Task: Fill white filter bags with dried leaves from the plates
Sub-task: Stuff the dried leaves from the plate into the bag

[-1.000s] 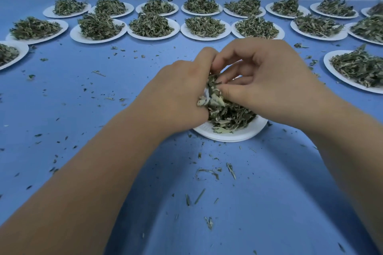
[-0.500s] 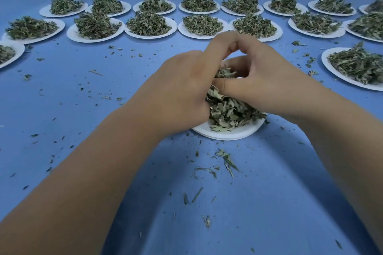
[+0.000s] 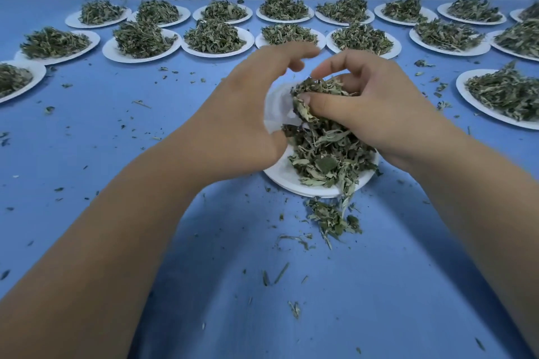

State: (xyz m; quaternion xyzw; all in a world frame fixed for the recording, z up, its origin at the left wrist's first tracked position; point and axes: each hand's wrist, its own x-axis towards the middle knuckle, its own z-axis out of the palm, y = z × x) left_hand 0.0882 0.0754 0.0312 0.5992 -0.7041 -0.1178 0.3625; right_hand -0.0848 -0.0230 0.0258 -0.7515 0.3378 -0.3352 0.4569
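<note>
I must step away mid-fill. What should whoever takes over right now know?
Left hand holds the bag over the plate.
Right hand grips a clump of leaves at the bag's mouth.
Done: how full the bag is cannot be seen.
Left: finish this plate, gather the spill in front of it, then fill bags from the other plates, all heaped.
</note>
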